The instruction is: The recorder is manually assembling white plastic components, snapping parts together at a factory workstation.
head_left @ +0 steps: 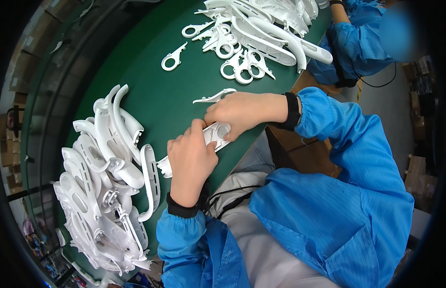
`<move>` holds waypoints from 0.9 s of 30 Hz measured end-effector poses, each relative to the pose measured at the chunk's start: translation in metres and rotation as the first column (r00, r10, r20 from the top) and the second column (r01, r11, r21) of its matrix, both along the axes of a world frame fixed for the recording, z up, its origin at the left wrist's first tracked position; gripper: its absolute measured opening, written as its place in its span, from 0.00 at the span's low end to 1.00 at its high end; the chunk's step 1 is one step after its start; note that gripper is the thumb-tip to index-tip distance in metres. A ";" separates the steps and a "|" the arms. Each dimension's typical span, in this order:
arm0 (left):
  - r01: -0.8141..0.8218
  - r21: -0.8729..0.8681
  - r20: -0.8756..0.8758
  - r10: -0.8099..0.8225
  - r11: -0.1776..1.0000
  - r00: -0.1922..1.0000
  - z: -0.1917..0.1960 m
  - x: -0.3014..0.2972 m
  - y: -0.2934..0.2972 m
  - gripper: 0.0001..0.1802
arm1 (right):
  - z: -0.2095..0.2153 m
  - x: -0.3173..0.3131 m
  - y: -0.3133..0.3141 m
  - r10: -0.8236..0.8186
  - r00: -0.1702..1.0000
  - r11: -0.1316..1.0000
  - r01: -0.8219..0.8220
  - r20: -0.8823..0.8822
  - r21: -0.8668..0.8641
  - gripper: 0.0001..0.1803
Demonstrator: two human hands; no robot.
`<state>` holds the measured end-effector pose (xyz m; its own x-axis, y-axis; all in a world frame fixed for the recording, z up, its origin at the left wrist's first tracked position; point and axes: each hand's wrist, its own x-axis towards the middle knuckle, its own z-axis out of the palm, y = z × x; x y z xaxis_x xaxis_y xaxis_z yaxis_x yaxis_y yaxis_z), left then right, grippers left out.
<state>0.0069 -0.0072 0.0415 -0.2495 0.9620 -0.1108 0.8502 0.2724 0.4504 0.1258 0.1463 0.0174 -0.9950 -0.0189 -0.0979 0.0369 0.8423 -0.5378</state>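
A long white plastic shell (pixel 218 134) with a perforated grille lies between my hands over the green table. My left hand (pixel 190 156) is closed around its middle, thumb near the grille, and the shell's left end sticks out past the fingers. At the grille end, my right hand (pixel 242 111) is bent over the shell with its thumb at the edge; its fingertips are partly hidden. Just beyond the right knuckles is a slim white ring piece with a pointed tail (pixel 213 98); whether the hand touches it, I cannot tell.
To the left is a heap of white curved shells (pixel 95 173). Farther off lie several white ring pieces (pixel 242 68), one loose ring piece (pixel 171 58), and another shell pile (pixel 268 31) on the green table (pixel 151 103). A co-worker in a blue sleeve (pixel 350 43) is at the upper right.
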 end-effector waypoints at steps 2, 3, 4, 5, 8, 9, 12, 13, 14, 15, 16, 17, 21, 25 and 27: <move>0.069 -0.054 -0.023 -0.070 0.996 0.997 -0.003 -0.003 0.004 0.17 | -0.008 -0.002 0.010 -0.044 0.999 0.964 0.044 0.004 -0.263 0.17; 0.065 -0.046 -0.028 -0.067 0.997 0.997 -0.001 -0.002 0.007 0.17 | -0.008 -0.002 0.014 -0.041 0.999 0.966 0.040 -0.001 -0.255 0.17; 0.059 -0.062 -0.006 -0.059 0.996 0.998 0.001 0.000 0.005 0.18 | 0.003 -0.006 0.011 -0.046 0.995 0.972 0.064 0.085 -0.227 0.15; 0.052 -0.078 0.017 -0.050 0.996 0.999 0.003 0.000 0.003 0.19 | 0.009 -0.010 0.009 -0.052 0.984 0.977 0.085 0.169 -0.195 0.14; 0.050 -0.059 0.004 -0.050 0.997 0.999 0.000 -0.008 0.002 0.19 | 0.002 -0.015 0.010 -0.032 0.997 0.963 0.048 0.064 -0.267 0.16; 0.035 -0.044 -0.001 -0.035 0.998 0.999 0.000 -0.008 0.000 0.19 | 0.003 -0.016 0.009 -0.023 0.999 0.961 0.033 0.041 -0.274 0.16; 0.108 0.149 0.087 -0.122 0.983 0.989 -0.002 -0.009 -0.009 0.22 | 0.016 -0.012 0.020 0.046 0.991 0.969 -0.014 0.124 -0.248 0.18; 0.070 0.305 0.165 -0.125 0.950 0.978 0.004 -0.008 -0.010 0.24 | 0.024 -0.003 0.026 0.030 0.989 0.935 0.023 0.145 -0.355 0.17; 0.040 0.462 0.121 -0.108 0.886 0.987 0.013 -0.011 -0.011 0.25 | 0.034 0.004 0.032 0.007 0.984 0.949 0.050 0.178 -0.310 0.15; 0.019 0.605 0.080 -0.085 0.796 0.993 0.019 -0.015 -0.012 0.25 | 0.047 0.008 0.035 -0.092 0.960 0.931 0.177 0.264 -0.319 0.16; -0.033 0.657 0.112 -0.054 0.753 0.992 0.022 -0.022 -0.013 0.24 | 0.047 0.014 0.041 -0.154 0.947 0.884 0.260 0.282 -0.389 0.16; -0.084 0.704 0.148 -0.030 0.705 0.988 0.022 -0.029 -0.015 0.23 | 0.047 0.016 0.046 -0.219 0.927 0.823 0.343 0.304 -0.453 0.16; -0.401 0.552 0.470 0.125 0.731 0.874 -0.016 -0.033 -0.014 0.20 | 0.034 0.000 0.063 -0.108 0.975 0.947 0.160 0.192 -0.279 0.17; -0.204 0.573 0.186 0.116 0.794 0.976 -0.046 -0.035 -0.011 0.19 | 0.034 -0.013 0.049 -0.153 0.905 0.934 0.264 0.397 -0.243 0.19; -0.212 0.569 0.246 0.081 0.795 0.966 -0.049 -0.036 -0.009 0.17 | 0.032 -0.010 0.047 -0.204 0.865 0.837 0.397 0.459 -0.377 0.20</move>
<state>-0.0288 -0.0159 -0.0073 -0.4280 0.8110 0.3988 0.6962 0.0144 0.7177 0.1156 0.1929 0.0498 -0.8380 0.1373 -0.5280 0.5315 0.4237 -0.7334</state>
